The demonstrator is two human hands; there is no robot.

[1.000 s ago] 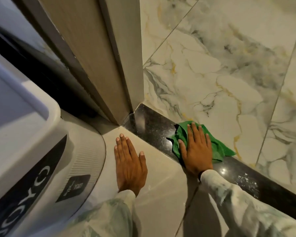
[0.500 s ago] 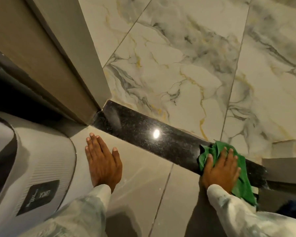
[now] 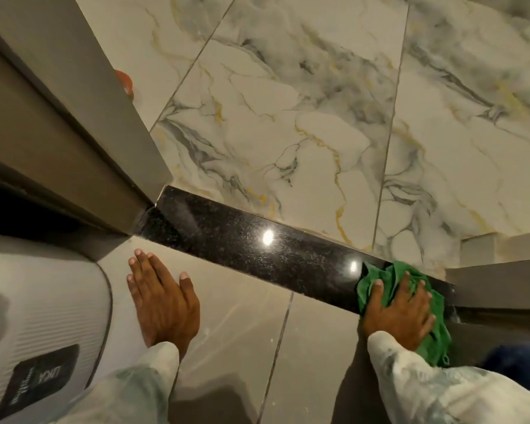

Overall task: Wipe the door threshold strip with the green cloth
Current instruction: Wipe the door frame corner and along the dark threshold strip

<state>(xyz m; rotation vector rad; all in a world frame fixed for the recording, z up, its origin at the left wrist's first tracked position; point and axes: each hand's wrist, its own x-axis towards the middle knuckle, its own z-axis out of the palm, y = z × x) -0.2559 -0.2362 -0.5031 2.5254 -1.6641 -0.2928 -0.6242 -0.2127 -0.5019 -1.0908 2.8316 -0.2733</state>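
A glossy black speckled threshold strip (image 3: 242, 240) runs diagonally from the door frame at the left to the lower right. The crumpled green cloth (image 3: 389, 278) lies on the strip's right end, pressed flat under my right hand (image 3: 400, 307), whose fingers spread over it. Part of the cloth sticks out past my wrist at the lower right. My left hand (image 3: 162, 296) rests flat, palm down, on the grey floor tile just in front of the strip, holding nothing.
A grey door frame (image 3: 110, 117) stands at the left, with a small orange object (image 3: 124, 82) behind it. A white ribbed appliance (image 3: 40, 325) with a dark label sits at the lower left. Marble tiles (image 3: 318, 117) lie beyond the strip. A second frame edge (image 3: 499, 276) meets the strip at the right.
My right hand has slid the green cloth along the strip from near the left frame to its right end. My left hand stays planted on the tile.
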